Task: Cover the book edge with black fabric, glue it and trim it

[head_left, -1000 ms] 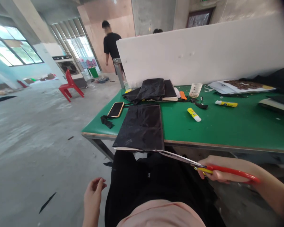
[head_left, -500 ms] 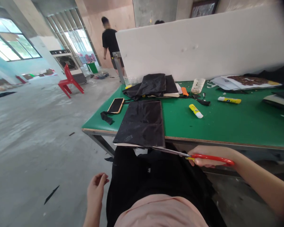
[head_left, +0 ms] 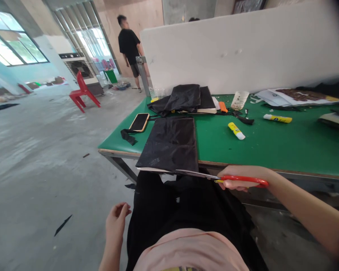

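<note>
On long green-topped table [head_left: 271, 150], overhanging near edge: flat black-plastic-covered book [head_left: 172, 143]. Shifted leftward along book's near side: red-and-yellow-handled steel scissors [head_left: 227, 177]. Suggests progress there. Wrapped round handles: right hand [head_left: 245, 171]. Half-curled, seemingly empty: left hand [head_left: 116, 218].

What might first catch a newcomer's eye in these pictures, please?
Probably the red-handled scissors in the right hand, their blades at the near edge of a black-covered book on the green table. Next might come the white panel along the table's far side, then the red chair on the floor at left.
</note>
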Demonstrator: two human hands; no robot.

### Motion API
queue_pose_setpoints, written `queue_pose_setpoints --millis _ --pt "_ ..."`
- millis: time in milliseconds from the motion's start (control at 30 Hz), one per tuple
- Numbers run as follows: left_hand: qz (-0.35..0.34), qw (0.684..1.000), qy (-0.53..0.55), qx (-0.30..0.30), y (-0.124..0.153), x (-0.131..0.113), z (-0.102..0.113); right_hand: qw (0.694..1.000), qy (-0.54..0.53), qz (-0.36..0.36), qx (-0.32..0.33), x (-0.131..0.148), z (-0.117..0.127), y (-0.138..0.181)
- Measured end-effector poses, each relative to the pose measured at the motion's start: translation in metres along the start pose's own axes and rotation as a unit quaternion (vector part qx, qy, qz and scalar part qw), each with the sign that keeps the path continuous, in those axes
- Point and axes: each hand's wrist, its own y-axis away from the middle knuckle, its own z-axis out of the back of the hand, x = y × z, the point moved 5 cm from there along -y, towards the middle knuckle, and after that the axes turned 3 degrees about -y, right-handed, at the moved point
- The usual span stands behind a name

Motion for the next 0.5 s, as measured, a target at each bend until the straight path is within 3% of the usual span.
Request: queue_pose_setpoints --millis 200,500 --pt "0.010 1.000 0.002 0.000 0.001 0.001 -0.001 0.999 -0.023 0.029 0.031 -0.001 0.002 -0.009" --pt "0.005 1.000 0.012 0.001 0.003 -0.001 -0.005 0.999 -0.033 0.005 0.042 0.002 0.004 -0.013"
